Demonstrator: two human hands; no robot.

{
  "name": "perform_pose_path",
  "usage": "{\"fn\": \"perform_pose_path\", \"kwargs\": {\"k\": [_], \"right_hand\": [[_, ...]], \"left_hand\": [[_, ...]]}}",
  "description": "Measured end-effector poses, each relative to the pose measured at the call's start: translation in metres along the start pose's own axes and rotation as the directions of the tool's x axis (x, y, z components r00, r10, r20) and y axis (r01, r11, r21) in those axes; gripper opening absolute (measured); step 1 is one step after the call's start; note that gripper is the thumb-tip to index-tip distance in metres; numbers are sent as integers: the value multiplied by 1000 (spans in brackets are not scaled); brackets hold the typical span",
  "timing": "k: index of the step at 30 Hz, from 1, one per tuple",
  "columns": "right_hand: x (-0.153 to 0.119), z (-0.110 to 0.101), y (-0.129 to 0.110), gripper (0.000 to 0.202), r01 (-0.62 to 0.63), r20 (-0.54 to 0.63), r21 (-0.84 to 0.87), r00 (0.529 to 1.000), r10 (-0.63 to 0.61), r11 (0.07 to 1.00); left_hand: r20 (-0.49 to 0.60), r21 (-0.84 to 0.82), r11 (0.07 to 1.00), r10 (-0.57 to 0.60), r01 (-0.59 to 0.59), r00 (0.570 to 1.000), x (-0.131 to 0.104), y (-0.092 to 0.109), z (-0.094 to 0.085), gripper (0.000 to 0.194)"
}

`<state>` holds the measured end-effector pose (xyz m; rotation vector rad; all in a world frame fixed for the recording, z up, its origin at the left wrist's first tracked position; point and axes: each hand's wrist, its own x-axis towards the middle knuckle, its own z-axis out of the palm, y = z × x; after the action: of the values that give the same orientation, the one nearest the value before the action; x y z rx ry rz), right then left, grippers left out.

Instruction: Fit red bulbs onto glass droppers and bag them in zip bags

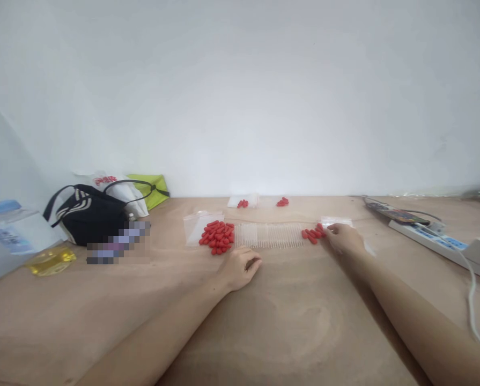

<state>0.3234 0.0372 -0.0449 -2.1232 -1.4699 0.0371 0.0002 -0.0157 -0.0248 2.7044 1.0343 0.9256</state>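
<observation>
My right hand (346, 239) reaches to the right end of the row, its thumb and fingertips pinched at a small red elongated piece (320, 229). Several like pieces (311, 234) lie just left of it. My left hand (242, 268) rests on the table with fingers curled in; whatever it may hold is hidden. Close behind it sits a larger pile of red pieces (218, 236), partly over a clear zip bag (193, 229). Between the two groups runs a row of thin, clear sticks (267, 236). Another clear bag (336, 220) lies behind my right hand.
Two small red clusters (243, 203) (282, 202) lie on clear bags by the wall. At left are a black bag (95, 214), a green bag (155, 187) and a yellow pack (52, 261). A phone (400, 214) and white power strip (433, 241) with cable stand right.
</observation>
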Motion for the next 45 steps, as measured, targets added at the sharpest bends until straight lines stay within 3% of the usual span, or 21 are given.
{"fn": "perform_pose_path", "kwargs": {"k": [7,14,16,19,22,23,26,28,30,37,45], "right_hand": [[-5,-1,9,27,137,85,78,986,-143,988],[-12,-1,0,24,162,-43,19,986,-161,987],[-15,-4,-6,26,150,-105,74,984,-142,986],[-25,-9,-19,31,187,-218,268,967,-130,945],[-44,-12,-38,26,319,-195,393,946,-261,862],[-52,-12,-45,22,381,-151,409,925,-350,829],[-73,-12,-60,16,553,-14,458,788,-616,697],[-84,-11,-66,15,587,51,476,725,-687,655],[-91,-10,-68,16,595,95,471,700,-708,652],[-98,-5,-77,21,602,55,365,748,-662,710],[-99,-1,-85,17,636,87,316,720,-689,704]], "left_hand": [[18,-10,1000,-20,20,1000,1,1,-1,15],[-19,19,1000,-23,23,1000,-1,2,1,13],[-74,73,994,-71,77,995,0,2,-1,11],[-149,183,951,-224,249,963,6,-1,-7,7],[-170,236,904,-323,357,931,20,-8,-12,5],[-167,245,894,-343,376,924,26,-11,-13,5],[-143,277,857,-410,434,901,48,-16,-10,6],[-124,299,834,-449,465,885,62,-17,-3,7],[-110,324,808,-484,492,868,76,-16,6,9],[-93,403,715,-589,572,802,107,-13,32,27],[-97,445,628,-675,638,732,121,-14,42,29]]}}
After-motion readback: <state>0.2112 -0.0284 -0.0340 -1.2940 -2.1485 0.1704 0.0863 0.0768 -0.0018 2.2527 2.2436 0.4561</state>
